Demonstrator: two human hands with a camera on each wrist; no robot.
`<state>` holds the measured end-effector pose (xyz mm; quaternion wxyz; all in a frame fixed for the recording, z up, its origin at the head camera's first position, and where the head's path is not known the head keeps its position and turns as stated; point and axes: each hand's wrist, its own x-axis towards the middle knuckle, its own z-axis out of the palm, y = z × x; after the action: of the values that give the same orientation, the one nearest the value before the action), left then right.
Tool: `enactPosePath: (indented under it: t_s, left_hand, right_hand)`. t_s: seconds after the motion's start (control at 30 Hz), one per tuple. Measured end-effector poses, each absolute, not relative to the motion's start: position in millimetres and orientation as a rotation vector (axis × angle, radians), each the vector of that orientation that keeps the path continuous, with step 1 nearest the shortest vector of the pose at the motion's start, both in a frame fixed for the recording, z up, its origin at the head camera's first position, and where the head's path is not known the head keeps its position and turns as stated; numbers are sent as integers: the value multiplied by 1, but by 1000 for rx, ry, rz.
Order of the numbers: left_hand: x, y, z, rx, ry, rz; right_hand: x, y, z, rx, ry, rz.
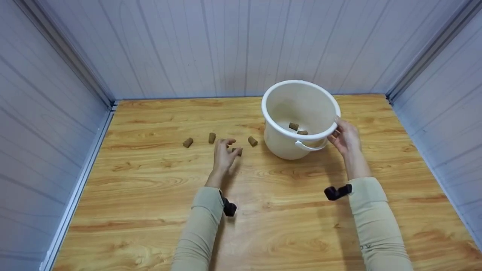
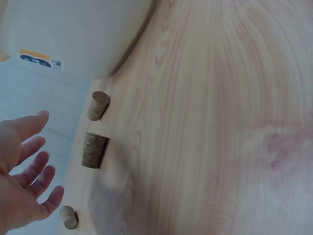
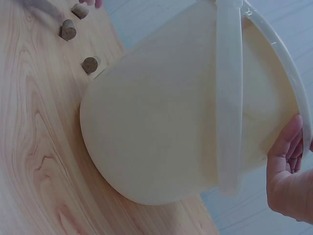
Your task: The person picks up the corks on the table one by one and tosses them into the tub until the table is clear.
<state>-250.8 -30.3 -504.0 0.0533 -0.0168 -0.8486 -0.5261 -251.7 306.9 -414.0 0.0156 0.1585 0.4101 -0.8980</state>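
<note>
My left hand (image 1: 224, 154) hovers low over the table, its thumb and fingers spread apart and holding nothing. Nearest to it is a cork (image 1: 238, 151), partly behind the thumb in the head view; the left wrist view shows that cork (image 2: 95, 150) standing clear of the fingertips. Another cork (image 1: 252, 141) lies between this hand and a white bucket (image 1: 286, 145). Thumb and fingers of my right hand (image 1: 347, 137) grip the bucket's rim on its right side. The bucket is upright, tilted slightly, with two corks (image 1: 293, 126) visible on its bottom.
Left of my left hand lie two more corks, one cork (image 1: 212, 137) closer and one cork (image 1: 188, 142) farther out. The bucket's handle (image 1: 310, 146) hangs down at its front. White panel walls (image 1: 226, 49) enclose the wooden table (image 1: 150, 195) at the back and both sides.
</note>
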Motion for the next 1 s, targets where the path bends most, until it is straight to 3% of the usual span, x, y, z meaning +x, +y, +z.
enactPosePath:
  t_s: [1.0]
  left_hand:
    - [-258, -32, -531, 45, -2771, -1385]
  right_hand:
    - [-250, 307, -411, 505, 1284, -2784]
